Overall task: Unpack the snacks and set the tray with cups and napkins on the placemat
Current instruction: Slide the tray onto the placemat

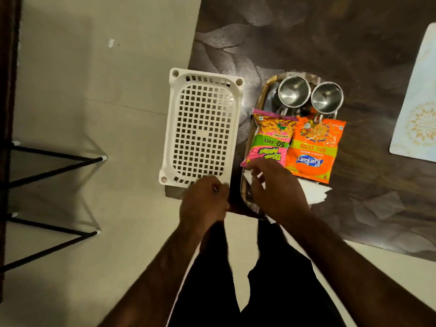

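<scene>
head view: the pink-and-green snack packet (pixel 269 140) lay on the oval steel tray (pixel 264 93) w/ its long axis running away from the person, printed top facing them. its near end was touched by the right hand (pixel 276 187), fingers half-curled; whether it was actually pinched couldn't be told. the orange snack packet (pixel 313 147) lay just beside, parallel, same way round. two steel cups (pixel 293 94) stood at the tray's far end, white napkins (pixel 313 192) under the packets. the left hand (pixel 204 201) was curled at the white perforated plastic basket (pixel 203 128) rim, grip unclear. the pale placemat (pixel 417 102) lay well apart, far right, so the right hand was judged nearer.
</scene>
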A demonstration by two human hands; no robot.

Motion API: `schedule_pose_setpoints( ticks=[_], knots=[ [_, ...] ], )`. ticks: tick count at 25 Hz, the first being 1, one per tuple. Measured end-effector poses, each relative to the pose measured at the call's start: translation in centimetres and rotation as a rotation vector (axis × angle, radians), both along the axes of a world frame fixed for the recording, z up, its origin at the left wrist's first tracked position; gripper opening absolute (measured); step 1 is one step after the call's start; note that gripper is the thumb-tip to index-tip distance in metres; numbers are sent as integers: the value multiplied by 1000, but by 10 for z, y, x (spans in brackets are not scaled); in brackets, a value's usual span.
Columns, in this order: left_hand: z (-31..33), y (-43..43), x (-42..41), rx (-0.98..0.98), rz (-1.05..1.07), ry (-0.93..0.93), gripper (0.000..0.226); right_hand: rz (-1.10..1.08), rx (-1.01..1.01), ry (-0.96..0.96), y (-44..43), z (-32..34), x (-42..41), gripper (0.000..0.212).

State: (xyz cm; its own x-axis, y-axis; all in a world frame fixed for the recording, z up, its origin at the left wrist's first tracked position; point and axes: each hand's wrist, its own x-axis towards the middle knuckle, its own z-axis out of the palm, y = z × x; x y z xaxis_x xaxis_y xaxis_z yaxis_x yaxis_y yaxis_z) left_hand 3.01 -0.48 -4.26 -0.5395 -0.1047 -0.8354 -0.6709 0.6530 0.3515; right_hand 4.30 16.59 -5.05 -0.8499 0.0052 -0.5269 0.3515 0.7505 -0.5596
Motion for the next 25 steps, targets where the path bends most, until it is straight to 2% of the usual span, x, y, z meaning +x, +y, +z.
schedule_pose_setpoints(
  ticks=[3, 5, 7, 9, 11, 15, 25],
  knots=[
    [-2, -41, -33, -261, -24, 324, 14, 55, -29, -4, -24, 0, -30, 36],
    [-9, -74, -54, -374, -62, 498, 16, 195, -28, -38, -39, 0, -34, 45],
    [-24, -97, -72, -359, -113, 423, 39, 357, -22, -75, -52, -1, -30, 59],
    [-39, -103, -85, -238, -129, 272, 48, 489, 27, -81, -63, -8, -20, 66],
    [-52, -100, -87, -119, -138, 216, 39, 546, 102, -79, -73, -16, -9, 59],
    [-60, -96, -80, -163, -187, 239, 33, 491, 95, -95, -78, -27, 5, 44],
    [-53, -91, -68, -259, -257, 224, 25, 568, 102, -104, -75, -31, 19, 45]
  ],
)
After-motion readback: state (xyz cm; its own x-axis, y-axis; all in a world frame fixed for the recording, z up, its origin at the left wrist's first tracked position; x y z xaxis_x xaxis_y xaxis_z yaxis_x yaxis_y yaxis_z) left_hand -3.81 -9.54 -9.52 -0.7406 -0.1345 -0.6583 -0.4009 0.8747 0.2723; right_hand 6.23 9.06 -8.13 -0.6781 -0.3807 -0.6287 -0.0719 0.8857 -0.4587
